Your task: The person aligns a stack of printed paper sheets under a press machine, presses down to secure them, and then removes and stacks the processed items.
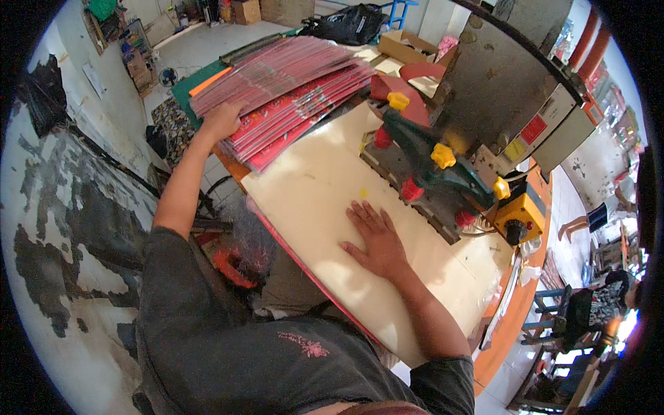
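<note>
At the left of the table, my left hand (223, 122) is closed at the near left edge of a stack of red printed plastic sheets (297, 79). Its fingers curl over the sheets' edge and are partly hidden; how many sheets they grip I cannot make out. The clear, shiny sheets lie fanned in overlapping layers. My right hand (377, 242) lies flat, fingers apart, on a cream-coloured board (304, 200), holding nothing. Just beyond it stands a press machine with a dark green clamp bar (439, 155), yellow knobs (443, 156) and red fittings (411, 189).
A yellow control box (520, 216) with a black knob sits at the machine's right. Behind the stack are a black plastic bag (349, 24) and an open cardboard box (408, 48). An orange table edge (501, 346) runs along the right. A stool (546, 315) stands beyond.
</note>
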Tool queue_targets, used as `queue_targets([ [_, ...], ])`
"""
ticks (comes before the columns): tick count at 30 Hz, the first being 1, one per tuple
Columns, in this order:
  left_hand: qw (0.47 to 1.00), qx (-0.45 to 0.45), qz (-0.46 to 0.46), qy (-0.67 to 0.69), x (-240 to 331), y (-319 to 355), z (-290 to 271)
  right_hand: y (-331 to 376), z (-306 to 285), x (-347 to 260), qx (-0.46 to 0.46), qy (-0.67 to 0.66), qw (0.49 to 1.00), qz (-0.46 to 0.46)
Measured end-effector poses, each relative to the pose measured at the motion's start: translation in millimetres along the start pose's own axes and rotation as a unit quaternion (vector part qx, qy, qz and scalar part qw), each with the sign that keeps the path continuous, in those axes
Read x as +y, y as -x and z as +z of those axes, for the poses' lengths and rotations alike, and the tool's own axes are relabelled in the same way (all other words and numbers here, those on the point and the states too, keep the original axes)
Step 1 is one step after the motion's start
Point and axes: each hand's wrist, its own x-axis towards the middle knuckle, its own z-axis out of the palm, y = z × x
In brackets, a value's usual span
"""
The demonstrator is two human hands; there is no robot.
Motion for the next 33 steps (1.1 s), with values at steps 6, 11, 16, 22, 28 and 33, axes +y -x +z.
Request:
queue_targets([
  [6, 0.994, 0.063, 0.026, -0.086, -3, 19, 16, -3, 6, -1, 0.005, 0.008, 1.0, -0.018],
  [11, 0.991, 0.114, 0.015, -0.068, 42, 23, -8, 0, 2, 3, 0.006, -0.007, 1.0, -0.005],
  [16, 0.982, 0.178, -0.036, -0.041, 72, 67, -43, 2, 3, 0, 0.002, -0.008, 1.0, 0.002],
  [22, 0.973, 0.193, -0.111, -0.062, 104, 106, -103, 4, 7, 2, 0.011, 0.005, 1.0, -0.003],
  [28, 0.959, 0.207, -0.16, -0.106, 66, 80, -111, 1, 5, 1, 0.008, 0.0, 1.0, -0.009],
  [33, 0.948, 0.278, -0.146, -0.042, 63, 93, -96, 5, 6, 8, 0.034, -0.04, 0.998, -0.017],
])
